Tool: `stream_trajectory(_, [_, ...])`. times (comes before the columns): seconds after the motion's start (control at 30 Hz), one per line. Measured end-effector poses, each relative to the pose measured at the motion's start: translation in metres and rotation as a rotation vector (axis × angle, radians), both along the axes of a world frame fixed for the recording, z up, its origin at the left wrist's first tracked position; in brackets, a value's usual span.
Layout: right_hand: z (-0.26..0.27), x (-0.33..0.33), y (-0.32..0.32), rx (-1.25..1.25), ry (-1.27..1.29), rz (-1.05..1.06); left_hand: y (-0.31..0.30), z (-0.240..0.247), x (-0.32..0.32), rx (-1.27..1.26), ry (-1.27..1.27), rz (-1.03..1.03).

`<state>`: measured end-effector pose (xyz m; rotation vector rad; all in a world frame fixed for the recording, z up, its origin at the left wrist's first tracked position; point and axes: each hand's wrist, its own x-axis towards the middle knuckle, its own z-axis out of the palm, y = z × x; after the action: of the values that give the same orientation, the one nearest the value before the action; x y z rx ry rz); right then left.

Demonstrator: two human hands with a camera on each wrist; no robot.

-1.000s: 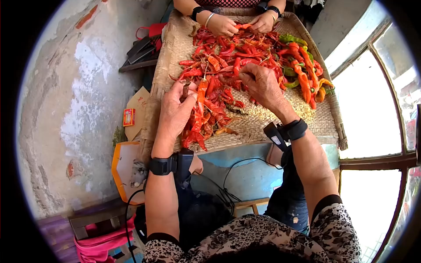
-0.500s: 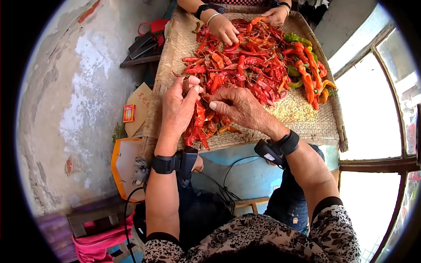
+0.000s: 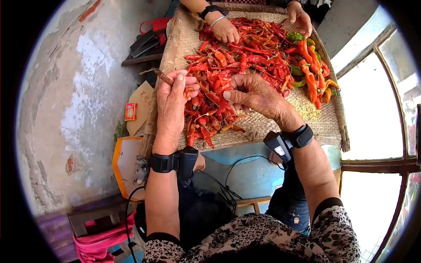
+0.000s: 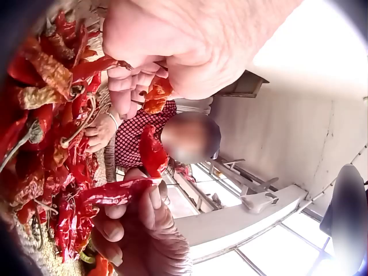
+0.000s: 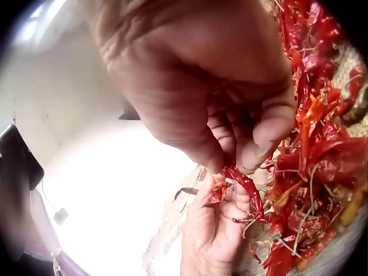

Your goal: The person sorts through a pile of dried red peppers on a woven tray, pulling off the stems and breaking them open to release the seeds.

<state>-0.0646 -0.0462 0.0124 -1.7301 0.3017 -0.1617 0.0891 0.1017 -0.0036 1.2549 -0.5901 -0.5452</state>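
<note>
I count two working hands over one woven tray [image 3: 175, 48]. The left hand [image 3: 173, 103] is curled closed on what it holds. One dark dried chili [image 3: 160, 75] sticks out past the thumb toward the tray's left edge, and one small orange piece [image 3: 189, 92] sits at the fingertips. The right hand [image 3: 252, 94] is narrowed to a pinch, its thumb and bent fingers clamping one red chili [image 5: 244, 184]. That chili hangs in the air between the two hands, just above the near-left part of the heap. Its lower end reaches the left hand's fingers, though I cannot tell whether it touches them. The heap of red chilies [image 3: 237, 57] covers most of the tray, far too many and too tangled for me to count. Along the right rim lies a separate cluster of orange chilies [image 3: 312, 81], with at least two green chilies [image 3: 297, 37] among them. At the far side I see two more hands, the other person's hands [image 3: 226, 30], one resting on the heap and one at the far right corner. Two wrist cameras [image 3: 186, 158] are strapped on, one on each forearm. One small red box [image 3: 130, 111] lies on the floor to the left of the tray.
</note>
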Motion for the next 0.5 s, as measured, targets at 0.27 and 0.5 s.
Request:
stream_trajectory(0.27, [-0.016,0.007,-0.002,-0.131,-0.217,-0.322,-0.005,0.002,-0.016,0.051,0.014,-0.126])
stream_trajectory(0.5, [-0.020,0.015,0.041,-0.756,-0.420,-0.159,-0.007,-0.007,-0.018,0.127,-0.139,-0.186])
